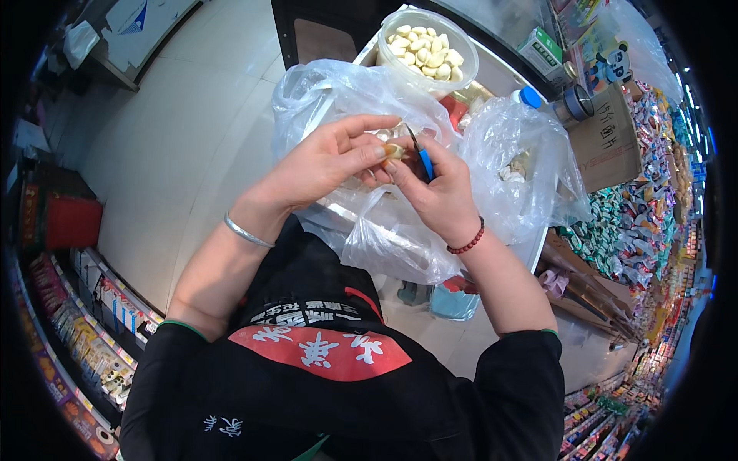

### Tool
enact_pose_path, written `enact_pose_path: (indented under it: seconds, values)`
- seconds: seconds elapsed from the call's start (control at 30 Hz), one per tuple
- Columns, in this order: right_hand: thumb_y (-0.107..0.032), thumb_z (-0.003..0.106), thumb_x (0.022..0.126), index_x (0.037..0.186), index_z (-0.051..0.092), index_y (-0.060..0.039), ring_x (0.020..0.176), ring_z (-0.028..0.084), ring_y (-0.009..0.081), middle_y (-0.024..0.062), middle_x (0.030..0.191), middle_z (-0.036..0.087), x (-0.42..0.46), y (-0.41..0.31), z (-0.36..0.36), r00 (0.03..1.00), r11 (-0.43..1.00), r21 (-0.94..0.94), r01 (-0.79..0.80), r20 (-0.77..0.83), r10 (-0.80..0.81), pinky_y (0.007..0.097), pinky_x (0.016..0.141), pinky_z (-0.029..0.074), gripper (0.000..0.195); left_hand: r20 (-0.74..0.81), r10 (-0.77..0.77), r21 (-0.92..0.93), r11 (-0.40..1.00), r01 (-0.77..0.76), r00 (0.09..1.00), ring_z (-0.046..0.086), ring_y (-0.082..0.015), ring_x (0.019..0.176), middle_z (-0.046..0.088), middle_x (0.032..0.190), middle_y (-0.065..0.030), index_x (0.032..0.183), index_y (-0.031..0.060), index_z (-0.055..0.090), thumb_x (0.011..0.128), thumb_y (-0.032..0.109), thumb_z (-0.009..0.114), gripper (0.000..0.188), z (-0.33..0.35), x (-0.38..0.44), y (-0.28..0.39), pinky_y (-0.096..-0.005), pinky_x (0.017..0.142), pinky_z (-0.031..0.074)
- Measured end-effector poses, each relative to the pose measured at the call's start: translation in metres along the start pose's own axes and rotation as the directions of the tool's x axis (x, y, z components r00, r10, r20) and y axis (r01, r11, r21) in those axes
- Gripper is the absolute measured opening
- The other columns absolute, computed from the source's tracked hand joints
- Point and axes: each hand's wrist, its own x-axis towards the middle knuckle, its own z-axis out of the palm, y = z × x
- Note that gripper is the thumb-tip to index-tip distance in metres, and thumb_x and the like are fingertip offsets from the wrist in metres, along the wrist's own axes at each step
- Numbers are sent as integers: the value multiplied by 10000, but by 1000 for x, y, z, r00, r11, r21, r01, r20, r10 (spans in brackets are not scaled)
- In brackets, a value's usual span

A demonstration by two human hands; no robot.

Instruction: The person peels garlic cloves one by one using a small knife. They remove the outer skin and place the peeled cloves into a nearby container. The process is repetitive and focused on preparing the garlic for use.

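A garlic clove (394, 151) is pinched between the fingertips of my left hand (340, 151), and the fingers of my right hand (433, 176) touch its other side. My right hand also holds a small knife with a blue handle (425, 165), its dark blade pointing up and away from me. Under both hands lies an open clear plastic bag (346, 86) with pale pieces inside, partly hidden by my fingers. Beyond the hands, a round clear plastic tub (385, 55) holds many peeled garlic cloves (426, 52).
Right of my hands, another clear plastic bag (507, 132) holds pale scraps. A blue-capped bottle (527, 98), a dark-rimmed jar (576, 104) and a cardboard box (605, 135) bearing writing stand farther right, beside heaps of wrapped goods (611, 236). Stocked shelves (86, 340) stand at lower left.
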Motion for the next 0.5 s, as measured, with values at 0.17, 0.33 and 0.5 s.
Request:
enact_pose_path:
  seconds: [0.17, 0.33, 0.5]
  values:
    - [-39, 683, 860, 1034, 615, 12, 758, 640, 71, 69, 880, 678, 1, 1, -1, 1000, 999, 26, -25, 19, 24, 214, 629, 505, 194, 41, 16, -58, 998, -14, 999, 596, -85, 855, 643, 1151, -68, 1406, -7, 413, 991, 167, 553, 472, 0, 2, -3, -245, 795, 518]
    - [-81, 701, 858, 1013, 616, -4, 699, 541, 42, 10, 804, 615, 12, -5, -6, 983, 1000, 10, -28, -179, 29, 193, 615, 444, 192, -33, 36, 48, 998, -34, 999, 600, -63, 801, 654, 1002, -40, 1311, 15, 529, 1003, 208, 534, 363, 2, 4, -4, -211, 701, 499]
    - [-118, 707, 858, 999, 626, 27, 681, 597, 66, 20, 784, 640, 57, -11, -40, 954, 987, -144, -64, -300, 18, 209, 612, 474, 217, -41, 40, 148, 988, -33, 998, 594, -62, 790, 656, 987, -36, 1224, 18, 600, 1002, 178, 524, 284, -1, 5, -6, -205, 688, 489]
